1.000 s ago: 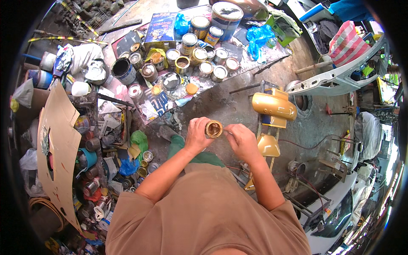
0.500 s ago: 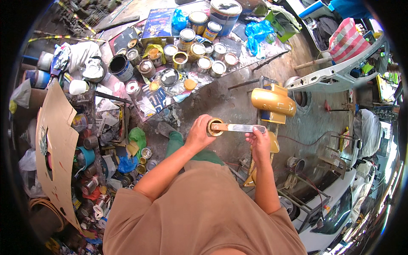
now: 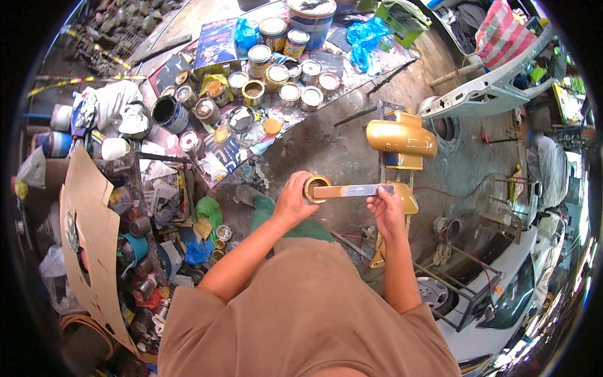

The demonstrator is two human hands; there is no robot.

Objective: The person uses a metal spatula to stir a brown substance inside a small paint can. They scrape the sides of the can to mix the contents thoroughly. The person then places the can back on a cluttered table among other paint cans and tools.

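Observation:
My left hand (image 3: 293, 202) is wrapped round a small open paint can (image 3: 308, 180), which has gold-brown paint inside and on its rim. A flat stirring stick (image 3: 357, 190) lies level over the can's mouth, its left end coated in the same gold-brown paint and the rest silvery. The far right end of the stick is pinched between thumb and fingers of my right hand (image 3: 387, 210). Whether the coated tip touches the can's rim or inside, I cannot tell.
A paint-stained table (image 3: 289, 135) ahead bears several cans and a blue plastic bag (image 3: 366, 43). Gold-painted parts (image 3: 402, 139) rest on a stand to the right. A cut brown panel (image 3: 94, 251) leans at the left by cluttered cans. A white car (image 3: 502, 314) is at lower right.
The stick has shifted slightly, and more of its paint-coated end shows. Both hands keep their grips. My view has turned a little, so the surroundings sit differently in the picture.

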